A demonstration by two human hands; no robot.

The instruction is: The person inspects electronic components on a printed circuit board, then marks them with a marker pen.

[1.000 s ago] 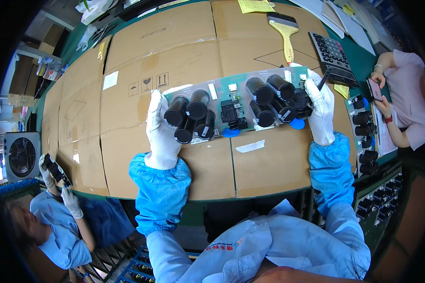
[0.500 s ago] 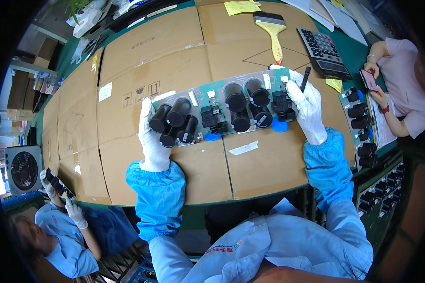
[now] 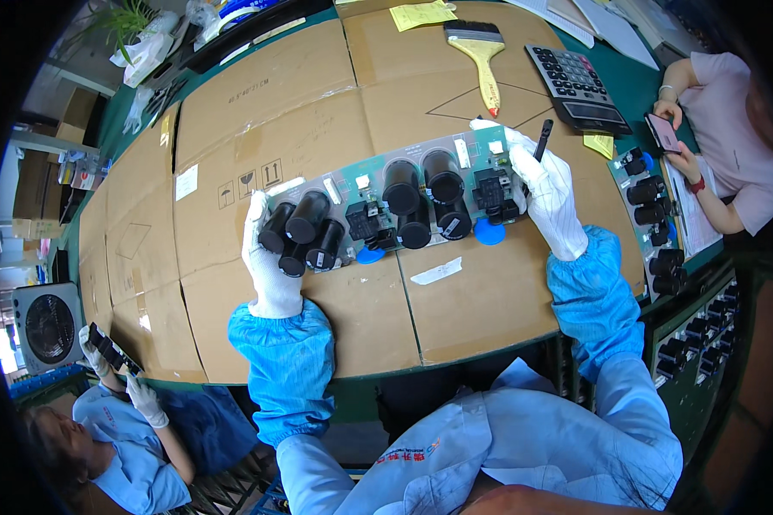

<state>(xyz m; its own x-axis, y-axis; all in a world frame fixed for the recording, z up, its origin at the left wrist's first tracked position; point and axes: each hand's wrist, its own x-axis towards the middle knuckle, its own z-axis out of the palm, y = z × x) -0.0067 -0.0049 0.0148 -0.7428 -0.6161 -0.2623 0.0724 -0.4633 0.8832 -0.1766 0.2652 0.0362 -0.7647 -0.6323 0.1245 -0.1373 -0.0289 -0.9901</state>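
Observation:
A long green circuit board (image 3: 376,170) is held up above the cardboard, its right end tilted a little farther away. Several black cylindrical capacitors (image 3: 401,187) stand out from it, along with black blocks and two blue discs, one of them a blue disc (image 3: 489,232) near the right end. My left hand (image 3: 271,270), in a white glove, is closed round the board's left end. At the other end, my gloved right hand (image 3: 548,196) grips the board. A thin black pen-like stick (image 3: 543,140) juts up from between that hand's fingers.
Flattened cardboard (image 3: 335,330) covers the table. Beyond the board lie a paintbrush (image 3: 483,64) and a calculator (image 3: 580,90). More populated boards (image 3: 649,204) stand at right, near a person holding a phone (image 3: 664,133). At lower left, another person's gloved hands hold a dark part (image 3: 112,350).
The board, held in both hands, sits slightly farther left in the picture. The table and its things have shifted slightly too. Both grips look the same.

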